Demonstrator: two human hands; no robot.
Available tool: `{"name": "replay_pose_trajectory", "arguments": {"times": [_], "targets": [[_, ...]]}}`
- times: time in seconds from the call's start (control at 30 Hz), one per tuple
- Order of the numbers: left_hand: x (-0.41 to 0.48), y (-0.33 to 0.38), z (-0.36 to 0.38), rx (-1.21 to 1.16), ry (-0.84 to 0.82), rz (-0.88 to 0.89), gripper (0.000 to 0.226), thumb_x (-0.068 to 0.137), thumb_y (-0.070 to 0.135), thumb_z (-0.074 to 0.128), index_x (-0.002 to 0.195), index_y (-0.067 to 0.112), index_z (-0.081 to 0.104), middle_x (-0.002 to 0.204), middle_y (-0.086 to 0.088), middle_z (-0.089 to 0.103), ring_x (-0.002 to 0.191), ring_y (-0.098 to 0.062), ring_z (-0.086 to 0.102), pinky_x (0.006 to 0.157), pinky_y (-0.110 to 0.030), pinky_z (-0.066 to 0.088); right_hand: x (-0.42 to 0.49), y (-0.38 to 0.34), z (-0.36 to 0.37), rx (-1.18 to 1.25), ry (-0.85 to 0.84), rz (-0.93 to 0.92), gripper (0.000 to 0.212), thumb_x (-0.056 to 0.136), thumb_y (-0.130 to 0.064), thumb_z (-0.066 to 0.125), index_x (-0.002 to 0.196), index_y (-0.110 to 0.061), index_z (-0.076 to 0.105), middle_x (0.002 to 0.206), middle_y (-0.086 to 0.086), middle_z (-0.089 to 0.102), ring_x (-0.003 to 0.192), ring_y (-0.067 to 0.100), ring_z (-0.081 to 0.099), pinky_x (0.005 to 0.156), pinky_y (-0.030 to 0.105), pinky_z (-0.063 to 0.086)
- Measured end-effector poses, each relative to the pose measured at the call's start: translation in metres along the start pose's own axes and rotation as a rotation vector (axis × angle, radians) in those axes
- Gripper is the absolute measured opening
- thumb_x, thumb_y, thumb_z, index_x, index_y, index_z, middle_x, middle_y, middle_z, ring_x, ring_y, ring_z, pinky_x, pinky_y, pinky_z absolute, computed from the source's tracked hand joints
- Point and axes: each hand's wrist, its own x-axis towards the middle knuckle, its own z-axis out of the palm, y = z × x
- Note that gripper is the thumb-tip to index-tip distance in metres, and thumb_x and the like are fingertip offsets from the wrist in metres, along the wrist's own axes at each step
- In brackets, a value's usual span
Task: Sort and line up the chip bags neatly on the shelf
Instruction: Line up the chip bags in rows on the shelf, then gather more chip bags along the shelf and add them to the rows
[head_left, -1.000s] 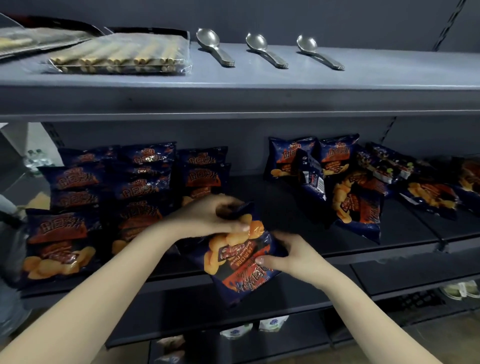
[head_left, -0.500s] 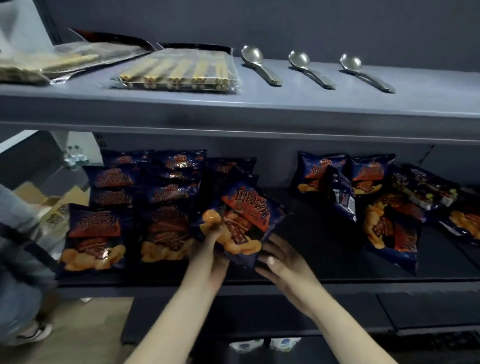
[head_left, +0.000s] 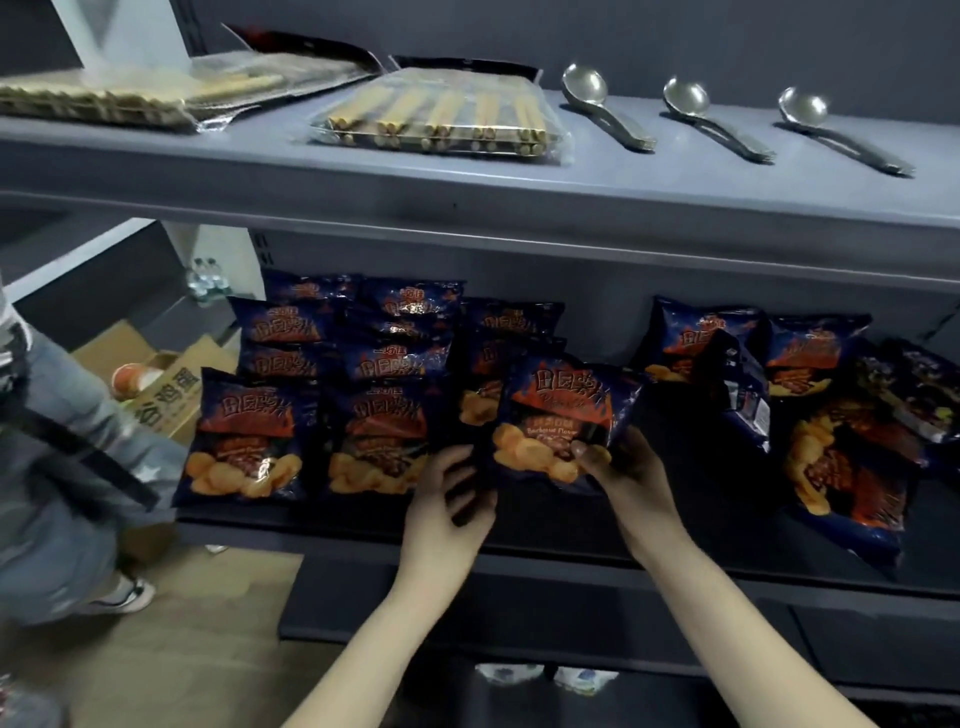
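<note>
Head view looks down on my two bare hands at the front edge of the dark middle shelf (head_left: 675, 551). My right hand (head_left: 631, 475) pinches the lower right corner of one chip bag (head_left: 563, 415), thumb on the printed front and the other fingers hidden behind it, so the grip is closed on the foil. That chip bag stands upright, face toward me, at the front of the third column from the shelf's left end. My left hand (head_left: 447, 506) is just beside the bag's lower left corner, fingers loosely curled and spread; whether they touch the bag I cannot tell, and they clasp nothing that I can see.

Left of the held bag, two lined-up columns of chip bags (head_left: 311, 395) stand overlapped front to back. Right of it, past a bare dark stretch of shelf, loose bags (head_left: 810, 415) lean and lie at mixed angles, one turned to show its back label.

On the grey upper shelf (head_left: 467, 176) above the bag lie two clear packs of wafer sticks (head_left: 441, 122) and three metal spoons (head_left: 717, 119) side by side. Far left of the bag, beyond the shelf's end, another person's trouser leg (head_left: 57, 467) and a cardboard box (head_left: 161, 395) are on the floor.
</note>
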Motion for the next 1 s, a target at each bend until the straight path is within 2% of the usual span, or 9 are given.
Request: {"name": "replay_pose_trajectory", "arguments": {"times": [0.1, 0.2, 0.3, 0.37, 0.53, 0.7, 0.77, 0.87, 1.0], "targets": [[-0.002, -0.017, -0.012, 0.789, -0.077, 0.515, 0.036, 0.084, 0.021, 0.061, 0.119, 0.022, 0.054, 0.131, 0.005, 0.046, 0.123, -0.011, 0.039, 0.104, -0.027, 0.035, 0.015, 0.009, -0.004, -0.142, -0.047, 0.011, 0.028, 0.084, -0.012, 0.069, 0.110, -0.017, 0.059, 0.104, -0.001, 0.069, 0.098, 0.013, 0.065, 0.085, 0.030, 0.050], [-0.006, -0.030, -0.013, 1.102, -0.225, 0.564, 0.036, 0.084, 0.036, 0.048, 0.115, 0.021, 0.061, 0.134, -0.002, 0.051, 0.127, -0.025, 0.043, 0.107, -0.046, 0.029, 0.023, 0.020, 0.005, -0.304, -0.060, 0.003, 0.024, 0.085, -0.019, 0.068, 0.106, -0.015, 0.057, 0.094, -0.002, 0.066, 0.090, 0.013, 0.063, 0.073, 0.023, 0.048], [-0.014, -0.041, -0.010, 1.214, -0.319, 0.532, 0.041, 0.082, 0.043, 0.044, 0.113, 0.024, 0.064, 0.133, -0.002, 0.054, 0.127, -0.023, 0.047, 0.107, -0.046, 0.029, 0.029, 0.026, 0.019, -0.382, -0.014, -0.022, 0.024, 0.085, -0.020, 0.067, 0.102, -0.016, 0.050, 0.084, -0.009, 0.057, 0.076, 0.005, 0.055, 0.056, 0.008, 0.039], [-0.020, -0.048, -0.010, 1.245, -0.365, 0.493, 0.045, 0.083, 0.048, 0.042, 0.116, 0.026, 0.063, 0.132, 0.001, 0.056, 0.126, -0.020, 0.048, 0.106, -0.042, 0.031, 0.033, 0.028, 0.027, -0.410, 0.011, -0.034, 0.028, 0.086, -0.019, 0.066, 0.107, -0.018, 0.048, 0.086, -0.012, 0.054, 0.076, 0.005, 0.052, 0.053, 0.007, 0.037], [-0.026, -0.056, -0.012, 1.245, -0.399, 0.474, 0.055, 0.085, 0.053, 0.040, 0.127, 0.020, 0.054, 0.138, -0.001, 0.050, 0.131, -0.020, 0.037, 0.110, -0.038, 0.024, 0.043, 0.035, 0.043, -0.459, 0.058, -0.123, 0.053, 0.083, -0.019, 0.067, 0.131, -0.019, 0.046, 0.118, 0.001, 0.058, 0.105, 0.013, 0.051, 0.080, 0.027, 0.040], [-0.026, -0.060, -0.011, 1.271, -0.406, 0.487, 0.058, 0.085, 0.054, 0.040, 0.128, 0.018, 0.055, 0.139, -0.004, 0.049, 0.131, -0.022, 0.039, 0.106, -0.041, 0.022, 0.040, 0.047, 0.047, -0.547, 0.099, -0.166, 0.074, 0.088, -0.019, 0.062, 0.150, -0.019, 0.021, 0.120, 0.005, 0.046, 0.078, -0.012, 0.031, 0.066, 0.000, 0.031], [-0.026, -0.061, -0.011, 1.284, -0.420, 0.486, 0.059, 0.084, 0.054, 0.040, 0.128, 0.017, 0.055, 0.138, -0.005, 0.050, 0.129, -0.023, 0.044, 0.106, -0.042, 0.021, 0.039, 0.047, 0.049, -0.578, 0.084, -0.155, 0.076, 0.089, -0.021, 0.059, 0.151, -0.022, 0.015, 0.119, 0.005, 0.041, 0.084, -0.010, 0.037, 0.065, 0.004, 0.032], [-0.026, -0.064, -0.011, 1.287, -0.433, 0.493, 0.062, 0.083, 0.053, 0.039, 0.129, 0.015, 0.054, 0.138, -0.007, 0.050, 0.129, -0.025, 0.045, 0.106, -0.045, 0.021, 0.041, 0.049, 0.052, -0.598, 0.073, -0.116, 0.075, 0.089, -0.027, 0.057, 0.151, -0.025, 0.013, 0.125, 0.007, 0.040, 0.111, 0.018, 0.046, 0.078, 0.024, 0.037], [-0.025, -0.066, -0.011, 1.259, -0.454, 0.484, 0.064, 0.082, 0.052, 0.040, 0.131, 0.013, 0.051, 0.139, -0.010, 0.049, 0.130, -0.028, 0.043, 0.105, -0.045, 0.022, 0.042, 0.050, 0.053, -0.655, 0.060, -0.105, 0.071, 0.091, -0.029, 0.055, 0.151, -0.022, 0.016, 0.139, 0.007, 0.037, 0.126, 0.022, 0.038, 0.088, 0.024, 0.034]]}}
